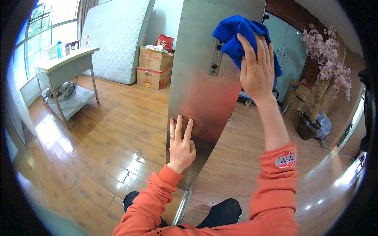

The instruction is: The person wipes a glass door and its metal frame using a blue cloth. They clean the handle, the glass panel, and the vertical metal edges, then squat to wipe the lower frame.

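Observation:
Before me stands a tall brushed-metal panel (200,88), its lower end near a metal floor strip (181,208). My right hand (257,67) presses a crumpled blue cloth (236,28) against the panel's upper right, with part of the cloth hanging past the edge. Just left of the cloth, a narrow metal plate with holes (216,62) is set into the panel. Lower down, my left hand (181,141) rests on the panel near its left edge, fingers spread and holding nothing. A reddish reflection shows on the metal between the hands.
At left stands a table with a lower shelf (72,60), a blue bottle (59,49) on top. A mattress (116,41) leans behind stacked cardboard boxes (153,77). On the right are a potted artificial blossom tree (322,85), glass doors (291,44) and a wheeled cart (246,98).

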The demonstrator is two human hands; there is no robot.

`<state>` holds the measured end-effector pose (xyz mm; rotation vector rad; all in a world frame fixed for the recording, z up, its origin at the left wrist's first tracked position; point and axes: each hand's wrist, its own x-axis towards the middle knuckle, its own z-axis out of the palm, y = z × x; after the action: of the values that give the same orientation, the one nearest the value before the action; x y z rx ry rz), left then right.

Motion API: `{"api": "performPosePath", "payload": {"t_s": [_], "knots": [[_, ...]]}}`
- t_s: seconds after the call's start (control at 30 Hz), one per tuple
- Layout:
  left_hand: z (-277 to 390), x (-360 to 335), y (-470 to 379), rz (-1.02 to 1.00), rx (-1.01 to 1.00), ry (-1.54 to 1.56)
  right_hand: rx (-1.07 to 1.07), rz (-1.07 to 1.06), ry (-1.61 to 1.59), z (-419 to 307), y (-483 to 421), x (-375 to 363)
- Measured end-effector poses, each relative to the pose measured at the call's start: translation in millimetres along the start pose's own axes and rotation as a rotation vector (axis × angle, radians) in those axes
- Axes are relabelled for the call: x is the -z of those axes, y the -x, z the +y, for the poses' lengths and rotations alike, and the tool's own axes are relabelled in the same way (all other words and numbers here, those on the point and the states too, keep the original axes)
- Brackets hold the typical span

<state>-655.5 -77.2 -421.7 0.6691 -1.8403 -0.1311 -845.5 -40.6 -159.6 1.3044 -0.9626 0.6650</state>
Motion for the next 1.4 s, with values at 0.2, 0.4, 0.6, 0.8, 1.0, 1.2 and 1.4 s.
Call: {"api": "performPosePath", "payload": {"t_s": [0.2, 0.4, 0.6, 0.8, 1.0, 1.2, 1.4], "knots": [[-3.5, -1.7, 1.7, -0.022, 0.003, 0.004, 0.019, -0.264, -0.111, -34.4, 84.8, 2.3], [-1.8, 4.6, -1.4, 0.001, -0.045, 0.026, 0.264, -0.492, -0.373, -68.2, 153.2, 22.3], [5.9, 15.4, -19.8, 0.026, -0.004, -0.034, 0.079, -0.319, -0.154, -13.3, 70.0, 20.0], [0.2, 15.3, -27.5, 0.009, -0.023, 0.021, 0.057, -0.001, 0.033, 11.8, -54.0, -3.3], [-4.6, 15.1, -23.1, 0.024, -0.038, 0.034, 0.177, -0.061, -0.016, -31.4, -85.4, -49.5], [-20.0, 23.5, -3.7, 0.217, 0.19, 0.339, 0.363, -0.407, -0.332, -98.0, 43.5, -50.5], [-28.2, 25.6, 23.6, 0.282, 0.333, 0.281, 0.738, -0.808, -0.323, -134.2, 172.4, -8.2]]}}
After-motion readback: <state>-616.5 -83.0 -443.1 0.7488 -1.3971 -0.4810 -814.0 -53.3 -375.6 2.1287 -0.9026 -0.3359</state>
